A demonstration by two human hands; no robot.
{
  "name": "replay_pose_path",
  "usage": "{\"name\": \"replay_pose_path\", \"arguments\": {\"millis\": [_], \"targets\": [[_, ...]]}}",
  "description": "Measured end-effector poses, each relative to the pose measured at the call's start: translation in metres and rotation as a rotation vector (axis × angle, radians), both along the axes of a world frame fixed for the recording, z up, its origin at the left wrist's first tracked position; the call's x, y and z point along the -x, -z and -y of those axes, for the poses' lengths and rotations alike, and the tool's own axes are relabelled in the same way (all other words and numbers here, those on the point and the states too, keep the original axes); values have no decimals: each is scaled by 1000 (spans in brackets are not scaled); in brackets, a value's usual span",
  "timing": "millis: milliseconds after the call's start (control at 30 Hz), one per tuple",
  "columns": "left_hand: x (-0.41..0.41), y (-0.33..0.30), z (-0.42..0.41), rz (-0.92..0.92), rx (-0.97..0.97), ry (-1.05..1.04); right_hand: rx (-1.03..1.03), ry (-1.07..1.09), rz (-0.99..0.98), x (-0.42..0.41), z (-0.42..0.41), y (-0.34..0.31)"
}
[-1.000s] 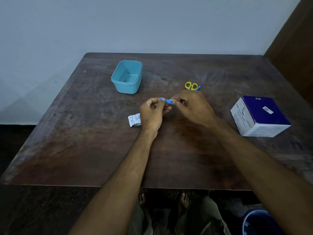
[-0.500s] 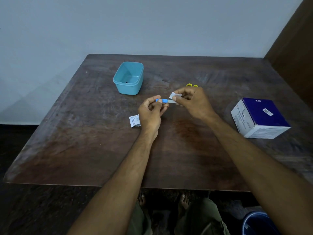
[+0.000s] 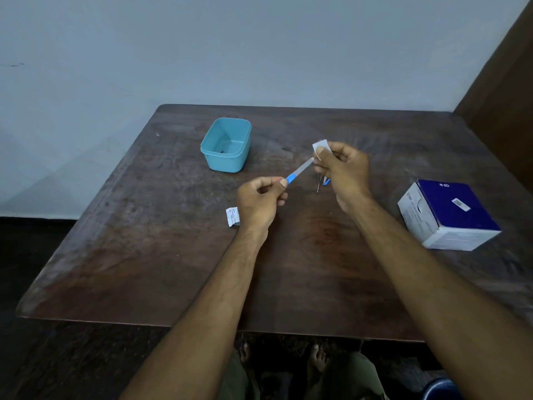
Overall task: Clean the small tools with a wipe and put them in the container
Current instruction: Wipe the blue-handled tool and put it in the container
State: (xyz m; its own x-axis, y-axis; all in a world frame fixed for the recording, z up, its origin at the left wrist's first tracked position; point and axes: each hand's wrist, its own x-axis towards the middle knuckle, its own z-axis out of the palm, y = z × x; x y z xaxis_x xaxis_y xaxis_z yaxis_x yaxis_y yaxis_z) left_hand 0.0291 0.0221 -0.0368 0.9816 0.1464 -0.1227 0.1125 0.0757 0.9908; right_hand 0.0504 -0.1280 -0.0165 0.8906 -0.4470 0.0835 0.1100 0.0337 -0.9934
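The left hand [image 3: 259, 199] pinches the blue handle of a small nail file [image 3: 298, 171], held in the air above the middle of the bench [image 3: 144, 255], its grey blade slanting up toward the right hand [image 3: 343, 168], which pinches a folded white wipe [image 3: 320, 145] at the blade's tip. The file looks light, thin and stiff, likely slick where damp, so the blue handle is the sensible place to hold it while the wipe runs along the blade. The wipe is soft and limp and needs only a fingertip pinch. The teal container [image 3: 226, 145] stands open toward the far left part of the bench, well apart from both hands, with bare wood between, so the path to it looks free. A torn wipe packet [image 3: 233, 216] lies just beside the left wrist, more small tools [image 3: 321, 181] lie under the right hand, and a blue-and-white box [image 3: 450, 215] sits near the right edge.
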Motion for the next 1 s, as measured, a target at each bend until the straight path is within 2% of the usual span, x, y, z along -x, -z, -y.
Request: {"name": "replay_pose_path", "arguments": {"millis": [100, 233, 400, 667, 867, 1000], "targets": [[-2, -1, -9, -50, 107, -80, -117, 49, -12, -2, -6, 1], [-15, -7, -25, -58, 211, -238, -69, -2, -25, -4, -20, 6], [-51, -19, -52, 25, 37, -436, 57, -77, -39, -15, -46, -4], [-107, -33, -81, 53, -515, -468, 222, -118, -85, -47, -78, -16], [-129, -35, -85, 217, -1120, -363, 252, -117, -98, -54, -82, -1], [-135, -32, -82, 228, -1334, -290, 279, -100, -122, -55, -75, 9]]}}
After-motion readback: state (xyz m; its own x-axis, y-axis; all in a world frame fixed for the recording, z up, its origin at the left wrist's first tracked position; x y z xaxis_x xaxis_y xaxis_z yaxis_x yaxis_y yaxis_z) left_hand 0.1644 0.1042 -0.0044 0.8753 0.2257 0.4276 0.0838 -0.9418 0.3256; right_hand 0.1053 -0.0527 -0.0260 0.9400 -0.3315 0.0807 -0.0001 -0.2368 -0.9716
